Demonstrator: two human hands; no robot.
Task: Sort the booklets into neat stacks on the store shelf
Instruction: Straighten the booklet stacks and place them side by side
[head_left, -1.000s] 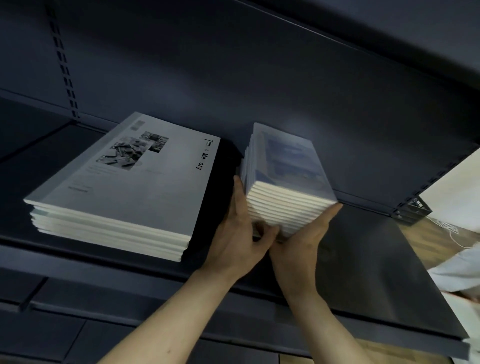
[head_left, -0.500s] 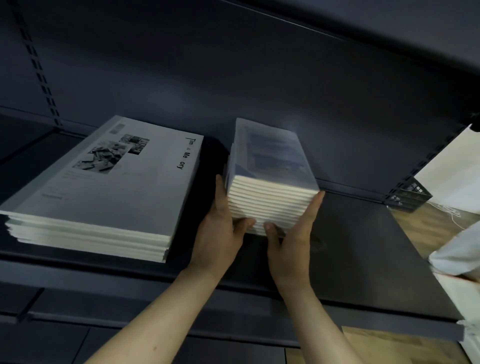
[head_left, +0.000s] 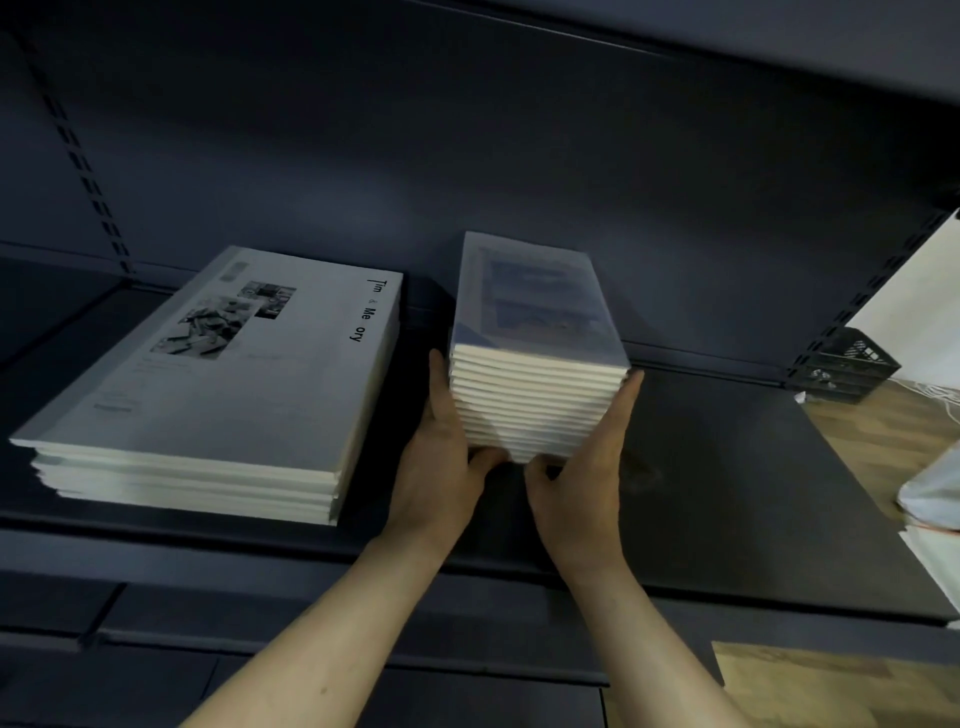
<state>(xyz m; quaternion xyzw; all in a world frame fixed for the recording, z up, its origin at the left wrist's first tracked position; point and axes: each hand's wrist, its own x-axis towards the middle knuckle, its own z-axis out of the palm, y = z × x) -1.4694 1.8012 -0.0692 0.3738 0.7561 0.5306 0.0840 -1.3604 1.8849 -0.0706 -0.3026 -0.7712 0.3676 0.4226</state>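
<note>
So two stacks are sitting on the shelf (head_left: 753, 493) right now; the small stack (head_left: 535, 364) is sitting mid-shelf, just right of the big stack (head_left: 218, 384), with a dark gap between them so they aren't touching; the small one is showing roughly a dozen page edges at the front, though the bottom ones are blurring together so I can't nail the count; the big one is looking like about five thicker booklets, its top cover reading something like "Time & Memory" with a couple of photos on it. Two hands are working the small stack; the left hand (head_left: 441, 467) is lying flat along its left side, fingers straight and reaching up the edge, thumb tucking in under the front corner; the right hand (head_left: 582, 478) is doing the same on the right side, fingers straight against the edge, thumb curling in at the bottom front; so both are pressing and squaring it between them rather than wrapping around it. The shelf itself is dark metal, with a dark back panel (head_left: 467, 156) and slotted uprights on either side; another shelf is hanging overhead; off to the right a black crate (head_left: 852, 369) is sitting on a wooden floor (head_left: 872, 441), and something white is poking in at the far right edge, too cut off to tell what it is.
</note>
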